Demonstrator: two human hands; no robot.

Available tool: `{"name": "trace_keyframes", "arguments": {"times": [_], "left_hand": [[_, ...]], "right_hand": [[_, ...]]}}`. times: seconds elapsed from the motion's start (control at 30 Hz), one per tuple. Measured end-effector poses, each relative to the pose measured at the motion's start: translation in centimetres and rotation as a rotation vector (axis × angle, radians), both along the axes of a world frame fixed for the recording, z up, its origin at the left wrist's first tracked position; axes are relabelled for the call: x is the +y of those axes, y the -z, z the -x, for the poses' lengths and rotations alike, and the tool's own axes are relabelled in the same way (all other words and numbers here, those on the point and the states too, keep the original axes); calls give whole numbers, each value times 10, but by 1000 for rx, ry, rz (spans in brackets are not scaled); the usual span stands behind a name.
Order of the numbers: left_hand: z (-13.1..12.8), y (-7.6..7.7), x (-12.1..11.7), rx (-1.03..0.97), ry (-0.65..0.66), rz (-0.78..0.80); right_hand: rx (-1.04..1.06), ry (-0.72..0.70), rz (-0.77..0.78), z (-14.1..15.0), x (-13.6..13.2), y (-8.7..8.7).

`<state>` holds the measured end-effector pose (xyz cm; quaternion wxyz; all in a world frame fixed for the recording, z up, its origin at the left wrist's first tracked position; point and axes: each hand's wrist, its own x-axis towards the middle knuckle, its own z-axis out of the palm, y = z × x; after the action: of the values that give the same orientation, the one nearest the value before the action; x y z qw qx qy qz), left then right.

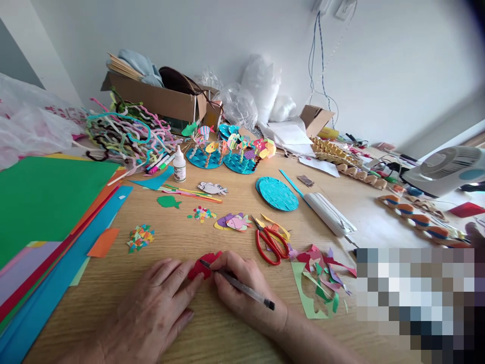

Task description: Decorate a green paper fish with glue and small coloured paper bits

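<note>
A pen with a black end cap (246, 289) is pinched in my right hand (242, 288), its tip on a small red paper cutout (199, 269). My left hand (159, 298) lies flat on the table with fingers stretched, the fingertips at the cutout's left edge. Part of the cutout is hidden by my right fingers. Beyond my hands are purple and pink paper fish (235, 222), a green paper fish (168, 201), and two piles of coloured paper bits, one of them round confetti (203, 214). Red-handled scissors (270, 242) rest just past my right hand.
Coloured paper sheets (56, 197) cover the left side. A glue bottle (179, 165), blue discs (278, 193) and a white device (329, 214) stand farther back. Paper scraps (322, 275) lie right. Pipe cleaners (129, 126) and a fan (447, 169) are behind. A blurred patch hides the lower right.
</note>
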<state>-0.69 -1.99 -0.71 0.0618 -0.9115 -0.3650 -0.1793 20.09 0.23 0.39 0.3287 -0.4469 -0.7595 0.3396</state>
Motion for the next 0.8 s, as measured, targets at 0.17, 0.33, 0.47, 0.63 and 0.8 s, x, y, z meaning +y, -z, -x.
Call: {"name": "trace_keyframes", "arguments": {"times": [0.17,0.33,0.47,0.63,0.8], "left_hand": [[-2,0,2,-10,-1,16],[-3,-1,1,-1,0,14],[-4,0,1,3,-3,26],[-3,0,1,12,-11,71],[-3,0,0,9,-18,86]], "right_hand": [[19,-22,18,0,0,-2],[7,-28,26,1,0,-3],[13,-27,36,2,0,-2],[10,-36,34,2,0,1],[8,-27,27,1,1,1]]}}
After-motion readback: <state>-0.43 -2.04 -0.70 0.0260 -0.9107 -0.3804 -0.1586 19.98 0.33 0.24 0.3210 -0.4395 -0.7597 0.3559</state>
